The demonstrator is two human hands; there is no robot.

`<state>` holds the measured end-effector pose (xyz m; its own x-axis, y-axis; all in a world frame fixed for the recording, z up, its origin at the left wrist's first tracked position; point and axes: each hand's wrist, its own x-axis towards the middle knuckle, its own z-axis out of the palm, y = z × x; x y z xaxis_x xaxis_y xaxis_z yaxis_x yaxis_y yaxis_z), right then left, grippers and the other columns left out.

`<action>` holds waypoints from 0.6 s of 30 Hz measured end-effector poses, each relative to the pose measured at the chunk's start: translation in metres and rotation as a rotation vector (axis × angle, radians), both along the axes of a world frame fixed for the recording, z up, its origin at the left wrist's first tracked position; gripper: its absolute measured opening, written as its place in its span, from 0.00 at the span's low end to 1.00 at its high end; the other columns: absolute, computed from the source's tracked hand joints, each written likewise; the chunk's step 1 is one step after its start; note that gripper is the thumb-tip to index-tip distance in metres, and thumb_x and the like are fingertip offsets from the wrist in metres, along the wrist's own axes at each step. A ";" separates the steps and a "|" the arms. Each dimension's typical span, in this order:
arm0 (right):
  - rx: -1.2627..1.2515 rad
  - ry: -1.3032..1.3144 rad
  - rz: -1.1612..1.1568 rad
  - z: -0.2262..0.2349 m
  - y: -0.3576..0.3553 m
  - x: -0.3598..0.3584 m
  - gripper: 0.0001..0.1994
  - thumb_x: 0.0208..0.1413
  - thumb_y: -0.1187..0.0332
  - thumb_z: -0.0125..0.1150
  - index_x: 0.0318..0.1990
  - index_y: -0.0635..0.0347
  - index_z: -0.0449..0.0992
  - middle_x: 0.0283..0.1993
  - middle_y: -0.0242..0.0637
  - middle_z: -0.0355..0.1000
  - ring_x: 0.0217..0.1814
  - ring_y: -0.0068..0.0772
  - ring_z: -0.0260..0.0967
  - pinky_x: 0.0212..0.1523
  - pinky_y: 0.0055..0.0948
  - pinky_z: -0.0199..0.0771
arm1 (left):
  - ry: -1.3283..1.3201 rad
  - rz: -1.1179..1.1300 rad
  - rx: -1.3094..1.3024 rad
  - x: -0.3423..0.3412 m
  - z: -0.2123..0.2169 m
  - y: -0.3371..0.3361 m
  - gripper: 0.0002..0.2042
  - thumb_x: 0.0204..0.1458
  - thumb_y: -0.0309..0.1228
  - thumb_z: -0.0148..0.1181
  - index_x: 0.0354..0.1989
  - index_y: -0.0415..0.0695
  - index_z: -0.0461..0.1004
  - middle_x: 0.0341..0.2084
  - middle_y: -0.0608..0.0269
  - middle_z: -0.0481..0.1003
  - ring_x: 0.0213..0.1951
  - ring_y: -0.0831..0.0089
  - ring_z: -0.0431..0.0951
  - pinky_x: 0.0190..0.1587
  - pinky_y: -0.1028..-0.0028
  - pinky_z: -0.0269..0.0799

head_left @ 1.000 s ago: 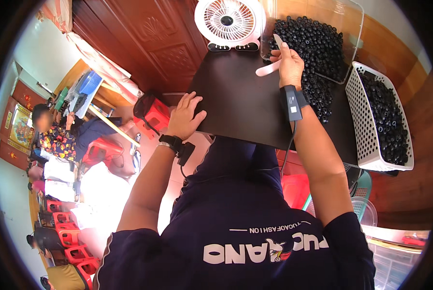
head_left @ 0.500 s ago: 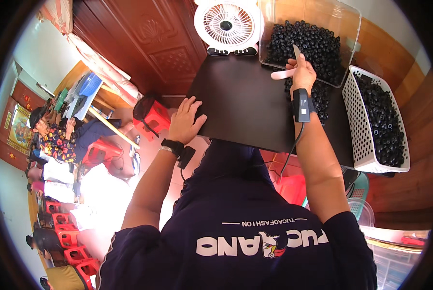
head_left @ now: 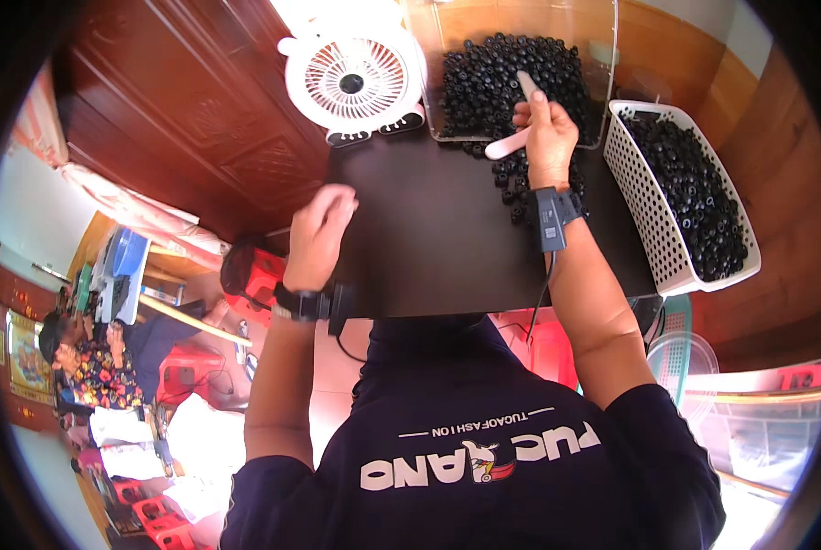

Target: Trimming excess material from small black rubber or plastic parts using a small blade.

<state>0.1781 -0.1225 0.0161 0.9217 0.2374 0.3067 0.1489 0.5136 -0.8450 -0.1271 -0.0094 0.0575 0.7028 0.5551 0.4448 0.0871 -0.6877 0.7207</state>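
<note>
My right hand (head_left: 550, 137) is closed on a knife with a pale pink handle (head_left: 509, 145). Its light blade (head_left: 527, 84) points up past my thumb, at an angle to the handle, over small black ring-like parts (head_left: 484, 87). Those parts lie in a clear plastic box (head_left: 609, 78) at the far side. More black parts (head_left: 519, 194) are loose on the dark table (head_left: 420, 229) beside my right wrist. At the table's left edge is my left hand (head_left: 322, 234), slightly blurred, its fingers stretched and close together, with nothing visible in it.
A white perforated basket (head_left: 644, 206) full of black parts stands at the right. At the far left of the table is a white fan (head_left: 351, 82). Red stools (head_left: 264, 275) are below the table. Another person (head_left: 108, 367) sits off to the left.
My left hand has gone from lying spread on the table edge to having its fingers together. The view has shifted, and the right hand keeps hold of the knife.
</note>
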 end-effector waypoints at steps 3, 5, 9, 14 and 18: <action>-0.026 -0.045 -0.114 0.015 -0.011 0.007 0.15 0.58 0.60 0.56 0.27 0.64 0.75 0.27 0.35 0.75 0.24 0.21 0.69 0.27 0.23 0.70 | -0.093 -0.177 -0.131 0.051 0.027 -0.008 0.10 0.56 0.29 0.50 0.39 0.35 0.72 0.31 0.60 0.76 0.37 0.76 0.75 0.43 0.77 0.67; -0.025 -0.035 -0.155 0.014 -0.013 0.011 0.15 0.58 0.61 0.56 0.24 0.63 0.73 0.27 0.37 0.75 0.25 0.23 0.70 0.27 0.23 0.70 | 0.026 -0.265 -0.018 0.086 0.025 -0.001 0.09 0.55 0.28 0.51 0.39 0.36 0.72 0.30 0.61 0.76 0.36 0.77 0.75 0.41 0.79 0.67; -0.003 0.022 -0.167 0.021 -0.015 0.009 0.17 0.57 0.61 0.56 0.19 0.59 0.66 0.29 0.40 0.75 0.25 0.26 0.71 0.27 0.25 0.71 | 0.233 -0.389 0.014 0.140 -0.008 0.014 0.10 0.53 0.30 0.53 0.40 0.36 0.71 0.28 0.60 0.76 0.35 0.73 0.76 0.39 0.76 0.69; -0.072 0.037 -0.193 0.011 -0.014 0.011 0.16 0.58 0.61 0.56 0.22 0.61 0.70 0.28 0.38 0.75 0.25 0.24 0.71 0.26 0.24 0.70 | 0.377 -0.388 0.182 0.178 -0.040 0.029 0.16 0.50 0.33 0.52 0.45 0.38 0.70 0.45 0.46 0.69 0.48 0.51 0.70 0.52 0.65 0.64; -0.119 0.066 -0.167 0.010 -0.011 0.008 0.16 0.58 0.60 0.56 0.21 0.59 0.68 0.30 0.39 0.75 0.26 0.25 0.71 0.27 0.24 0.71 | 0.339 -0.431 0.280 0.197 -0.055 0.022 0.17 0.49 0.32 0.53 0.46 0.37 0.70 0.46 0.47 0.66 0.52 0.52 0.66 0.54 0.64 0.63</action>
